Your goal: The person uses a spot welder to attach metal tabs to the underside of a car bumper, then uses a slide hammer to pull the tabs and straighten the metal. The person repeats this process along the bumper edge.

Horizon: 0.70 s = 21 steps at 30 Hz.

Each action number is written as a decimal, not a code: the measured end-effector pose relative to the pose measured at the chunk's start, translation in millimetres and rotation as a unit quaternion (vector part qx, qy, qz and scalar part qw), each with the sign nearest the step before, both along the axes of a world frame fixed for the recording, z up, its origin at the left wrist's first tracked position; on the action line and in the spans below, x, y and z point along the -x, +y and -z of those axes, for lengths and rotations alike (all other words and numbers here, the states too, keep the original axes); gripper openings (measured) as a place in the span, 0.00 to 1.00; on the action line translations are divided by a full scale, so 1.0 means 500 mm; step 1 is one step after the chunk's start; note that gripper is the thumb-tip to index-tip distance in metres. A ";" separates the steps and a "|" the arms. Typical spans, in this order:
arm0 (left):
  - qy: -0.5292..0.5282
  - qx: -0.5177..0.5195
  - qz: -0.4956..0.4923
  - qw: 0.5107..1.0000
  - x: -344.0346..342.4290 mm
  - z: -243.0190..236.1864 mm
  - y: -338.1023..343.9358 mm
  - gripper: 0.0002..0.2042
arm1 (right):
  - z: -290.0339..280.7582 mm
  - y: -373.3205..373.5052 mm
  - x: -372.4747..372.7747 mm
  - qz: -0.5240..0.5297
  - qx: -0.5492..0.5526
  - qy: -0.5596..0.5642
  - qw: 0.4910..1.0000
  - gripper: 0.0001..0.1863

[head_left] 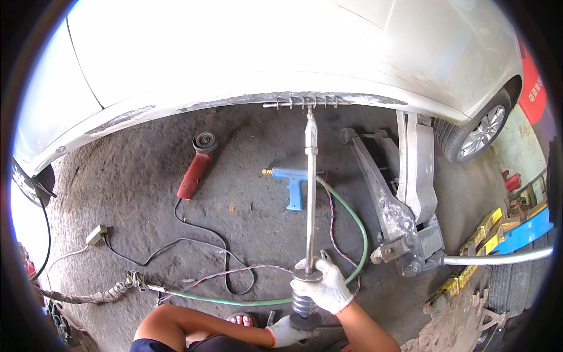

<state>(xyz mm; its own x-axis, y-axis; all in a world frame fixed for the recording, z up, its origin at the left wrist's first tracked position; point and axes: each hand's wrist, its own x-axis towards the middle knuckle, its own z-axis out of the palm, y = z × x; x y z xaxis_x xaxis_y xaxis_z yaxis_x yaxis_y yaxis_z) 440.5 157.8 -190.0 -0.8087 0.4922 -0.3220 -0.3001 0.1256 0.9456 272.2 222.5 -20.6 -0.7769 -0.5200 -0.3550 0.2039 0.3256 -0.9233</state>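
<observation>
A long steel slide hammer runs away from me, its far tip hooked at a thin metal bar. Several small pull tabs on the sanded sill of a white car line that bar. My right hand, in a white knit glove, is closed round the ribbed sliding weight near the tool's close end. My left hand, also gloved, is closed at the end handle, its fingers partly hidden behind the round end plate. A blue spot-welding gun lies on the floor beneath the shaft.
A red angle grinder with its black cord lies left of the tool. Green and twisted cables cross the floor before me. A floor jack stands under the sill at right, its handle reaching sideways past yellow metal pieces.
</observation>
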 end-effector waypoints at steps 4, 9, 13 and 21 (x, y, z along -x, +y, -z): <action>0.046 0.048 -0.049 0.997 -0.005 -0.050 -0.015 0.26 | 0.001 -0.002 -0.002 -0.009 -0.016 0.012 1.000 0.18; 0.024 0.101 0.010 0.995 -0.003 -0.019 -0.016 0.29 | -0.017 -0.019 -0.008 0.003 -0.028 0.008 1.000 0.18; 0.054 0.098 -0.047 0.993 -0.019 -0.030 -0.012 0.30 | 0.003 -0.021 -0.005 0.033 -0.005 -0.044 0.998 0.17; 0.028 0.109 -0.033 0.993 -0.015 -0.048 -0.021 0.31 | -0.011 -0.030 -0.019 0.010 -0.014 -0.005 1.000 0.20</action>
